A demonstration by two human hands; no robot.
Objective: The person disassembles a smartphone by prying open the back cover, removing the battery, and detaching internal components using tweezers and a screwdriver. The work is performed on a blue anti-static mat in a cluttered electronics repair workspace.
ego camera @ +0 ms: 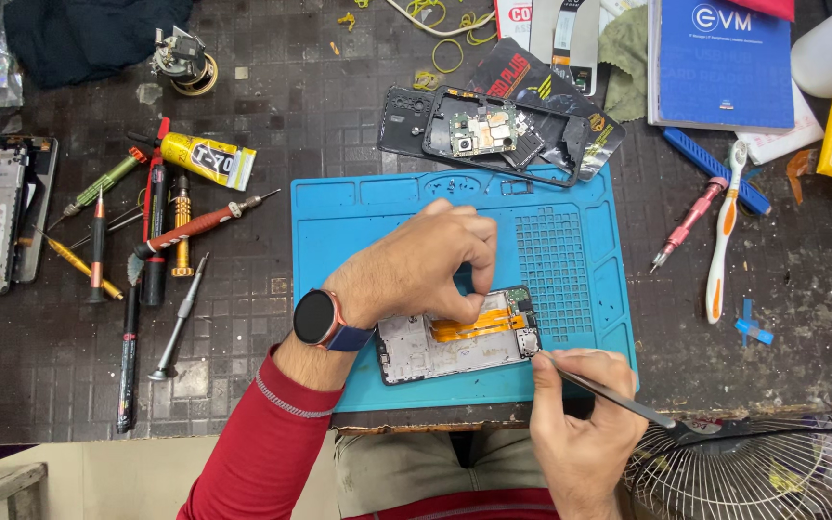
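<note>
We are steadying an opened phone frame with an orange flex ribbon (459, 337) at the 6 o'clock edge of the blue silicone work mat (339, 250). Our left hand (416, 265) is pinching the ribbon; our right hand (580, 404) is gripping metal tweezers (609, 393) at 3 o'clock. We judge the board light, stiff and fragile, best held by its rim.

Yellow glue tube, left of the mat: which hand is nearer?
Left. The left hand rests on the opened phone on the blue mat, nearer the yellow glue tube. The right hand, holding tweezers, is farther.
</note>
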